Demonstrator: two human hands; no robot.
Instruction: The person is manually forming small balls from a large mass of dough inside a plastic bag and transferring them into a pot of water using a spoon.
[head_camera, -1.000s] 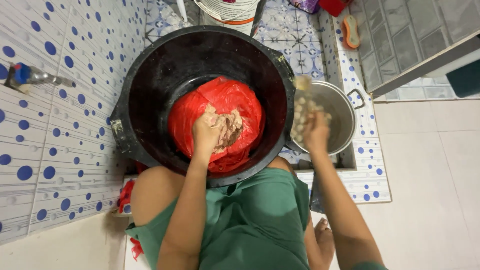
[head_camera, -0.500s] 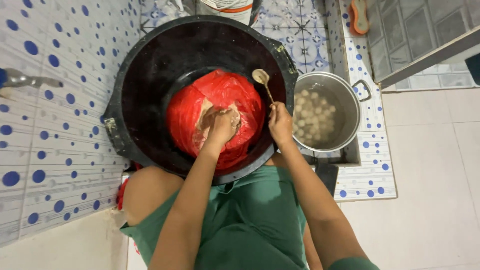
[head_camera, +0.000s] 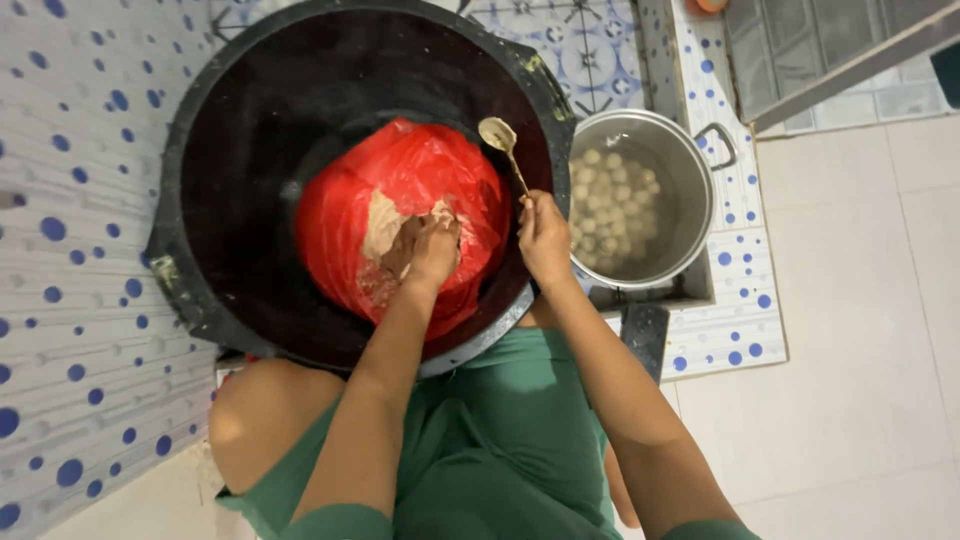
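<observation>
Left hand (head_camera: 428, 252) clenched in paste inside red bag (head_camera: 400, 215), right hand (head_camera: 545, 238) gripping spoon (head_camera: 505, 148) — pot (head_camera: 690, 180) beside right hand already holding many balls, plenty paste left.

Glossy red plastic bag (head_camera: 420, 190) in a matt black basin (head_camera: 250, 150) — shiny metal pot (head_camera: 690, 170) beside.

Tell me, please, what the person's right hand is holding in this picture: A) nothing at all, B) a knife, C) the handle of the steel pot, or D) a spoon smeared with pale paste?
D: the right hand grips a spoon by its handle, the paste-coated bowl raised over the black basin, beside the steel pot of pale balls.
</observation>
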